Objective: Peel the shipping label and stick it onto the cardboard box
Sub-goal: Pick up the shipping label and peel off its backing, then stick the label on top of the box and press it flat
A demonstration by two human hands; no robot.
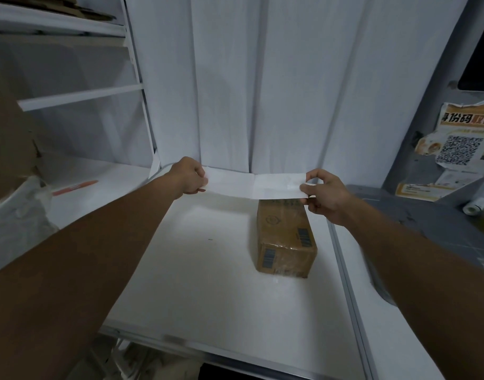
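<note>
We hold the long white paper shipping label [255, 185] stretched above the far end of the brown taped cardboard box [286, 237], our left hand [190, 175] and right hand [324, 196] each pinching one end with closed fingers. The box rests on the white bench [197, 283]. We judge the peel barely begun; next the right fingers must split backing from sticker.

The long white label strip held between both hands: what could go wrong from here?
The long white label strip, pinched only at its ends by the left hand and right hand, may sag at its crease and stick to itself. It hangs above the far end of the brown cardboard box, so it may land crooked.
</note>
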